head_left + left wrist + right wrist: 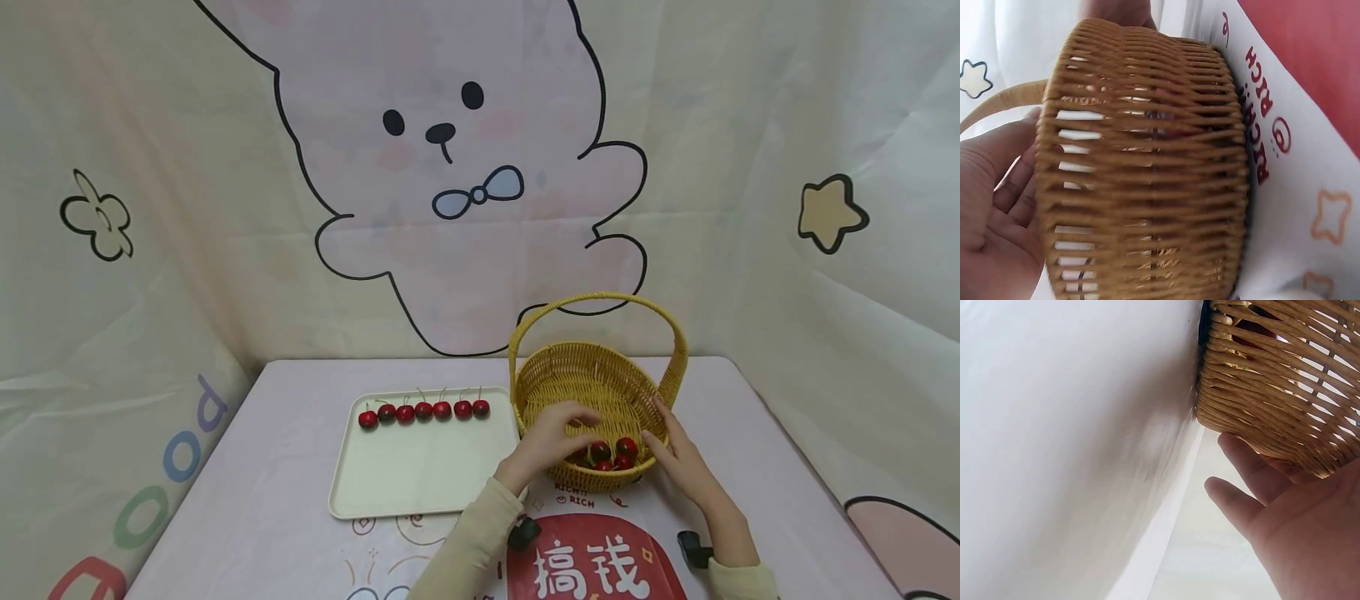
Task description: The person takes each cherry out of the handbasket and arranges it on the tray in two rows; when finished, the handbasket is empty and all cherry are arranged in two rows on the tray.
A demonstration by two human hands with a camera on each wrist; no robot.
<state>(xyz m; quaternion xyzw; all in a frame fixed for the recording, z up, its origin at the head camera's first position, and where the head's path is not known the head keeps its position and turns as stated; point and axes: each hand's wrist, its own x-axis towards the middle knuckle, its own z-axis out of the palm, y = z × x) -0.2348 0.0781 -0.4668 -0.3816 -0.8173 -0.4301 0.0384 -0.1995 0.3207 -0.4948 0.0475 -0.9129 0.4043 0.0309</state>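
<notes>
A yellow wicker basket (585, 479) with a tall arched handle stands on the table, several dark red cherries (626, 447) lying at its near side. Over its near-left rim reaches my left hand (551, 433), thumb and fingers apart above the cherries; no cherry shows between them. In the left wrist view this hand (1000, 200) is beside the rim, its fingertips hidden behind the weave. My right hand (686, 467) holds the basket's right side, thumb at the rim and fingers along the outer wall. In the right wrist view its fingers (1257, 472) lie under the woven side (1285, 400).
Left of the basket lies a pale rectangular tray (405, 483), with several stemmed cherries (423, 411) in a row along its far edge. The white tabletop (247, 475) bears a red printed patch (592, 550) near me. Printed cloth hangs behind and at both sides.
</notes>
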